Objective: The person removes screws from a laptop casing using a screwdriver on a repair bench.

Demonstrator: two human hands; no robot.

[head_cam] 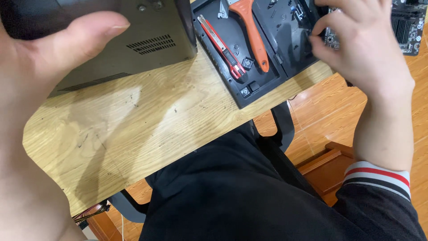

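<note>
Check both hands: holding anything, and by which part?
Left hand is open, raised near the grey metal case, holding nothing. Right hand has its fingers at the circuit board's left edge; whether they actually grip it cannot be told.

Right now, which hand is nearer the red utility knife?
Right. The right hand is at the black tray's far edge, beside the red utility knife; the left hand is raised off over the grey case.
</note>
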